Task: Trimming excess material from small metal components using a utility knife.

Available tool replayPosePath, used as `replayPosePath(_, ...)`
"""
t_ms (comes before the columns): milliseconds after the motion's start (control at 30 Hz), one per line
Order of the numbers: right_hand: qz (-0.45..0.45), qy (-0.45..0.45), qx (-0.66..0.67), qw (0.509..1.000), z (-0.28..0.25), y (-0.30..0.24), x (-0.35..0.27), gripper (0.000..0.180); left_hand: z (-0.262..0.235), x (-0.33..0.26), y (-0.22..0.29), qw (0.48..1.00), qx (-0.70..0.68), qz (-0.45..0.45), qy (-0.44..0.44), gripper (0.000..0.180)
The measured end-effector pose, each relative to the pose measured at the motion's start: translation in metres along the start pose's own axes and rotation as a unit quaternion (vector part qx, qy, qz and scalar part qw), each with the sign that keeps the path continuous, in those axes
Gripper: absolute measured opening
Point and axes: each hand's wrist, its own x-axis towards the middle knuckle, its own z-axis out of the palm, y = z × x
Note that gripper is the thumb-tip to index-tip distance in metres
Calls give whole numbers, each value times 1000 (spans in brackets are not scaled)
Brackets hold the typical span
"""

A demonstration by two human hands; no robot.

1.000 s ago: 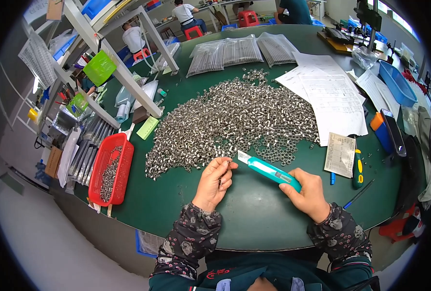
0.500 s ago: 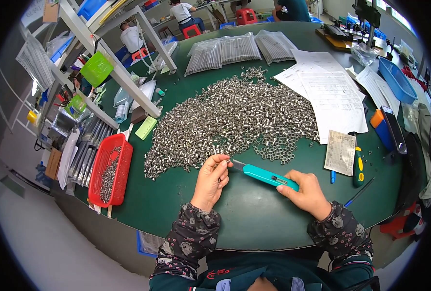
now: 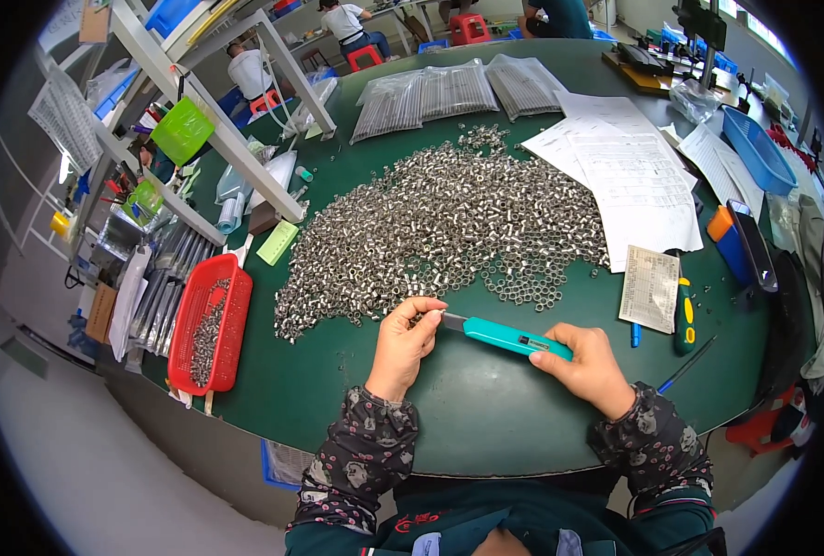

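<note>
My right hand (image 3: 586, 363) grips a teal utility knife (image 3: 509, 335) by its rear end, blade pointing left. My left hand (image 3: 405, 339) pinches a small metal piece (image 3: 421, 320) right at the blade's tip. Both hands hover over the green table (image 3: 486, 417) just in front of a large heap of small silver metal sleeves (image 3: 440, 222).
A red basket (image 3: 210, 324) with several metal pieces stands at the left edge. Printed sheets (image 3: 625, 176), a blue tray (image 3: 755, 148), a screwdriver (image 3: 684, 310) and a blue pen (image 3: 635, 334) lie to the right. Bagged parts (image 3: 449, 88) lie at the back; shelving (image 3: 143, 157) stands left.
The knife and both hands have shifted slightly lower and nearer me; my left hand has closed on a small piece at the blade tip.
</note>
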Motion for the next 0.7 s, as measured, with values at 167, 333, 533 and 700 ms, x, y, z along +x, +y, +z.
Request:
replayPosePath(167, -180, 165, -131, 961, 8, -7, -4, 21, -4, 1, -2, 993, -110, -47, 1, 12)
replayPosePath(333, -118, 113, -91, 982, 3, -4, -2, 21, -7, 1, -3, 987, -152, -53, -3, 13)
replayPosePath(533, -95, 73, -72, 990, 3, -2, -1, 23, -6, 2, -3, 988, -148, -41, -4, 13)
replayPosePath(700, -83, 49, -84, 992, 1, -5, -2, 23, -6, 3, -3, 987, -151, -46, -9, 15)
